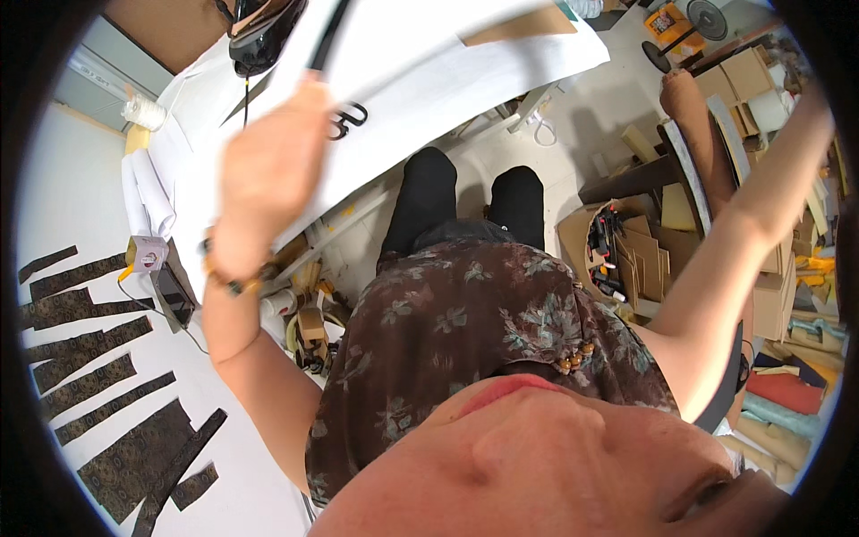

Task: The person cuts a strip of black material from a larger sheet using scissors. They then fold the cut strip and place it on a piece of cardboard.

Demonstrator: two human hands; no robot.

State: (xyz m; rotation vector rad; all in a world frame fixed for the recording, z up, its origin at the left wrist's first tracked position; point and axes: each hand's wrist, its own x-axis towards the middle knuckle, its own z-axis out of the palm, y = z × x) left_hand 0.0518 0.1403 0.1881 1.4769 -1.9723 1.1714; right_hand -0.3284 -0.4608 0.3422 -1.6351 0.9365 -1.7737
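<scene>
My left hand (273, 166), wearing a beaded bracelet (234, 285), is raised over the white-covered table (447, 112). It is blurred by motion, its fingers closed. A slim black stick-like thing (329, 36) juts from the top of the fist; blur hides its kind. Just right of this hand, black scissor handles (351, 120) show against the white sheet. My right forearm (716, 277) stretches out toward the crowded shelves at the far right, and its hand is lost past the picture's dark rim.
Dark patterned fabric pieces (134, 456) lie on a white surface at left. Nearby are a white thread cone (143, 112) and paper rolls (149, 192). A glossy black object (264, 40) stands far left. Rightward sit a cardboard box (577, 242) with markers (604, 237) and material rolls (698, 134).
</scene>
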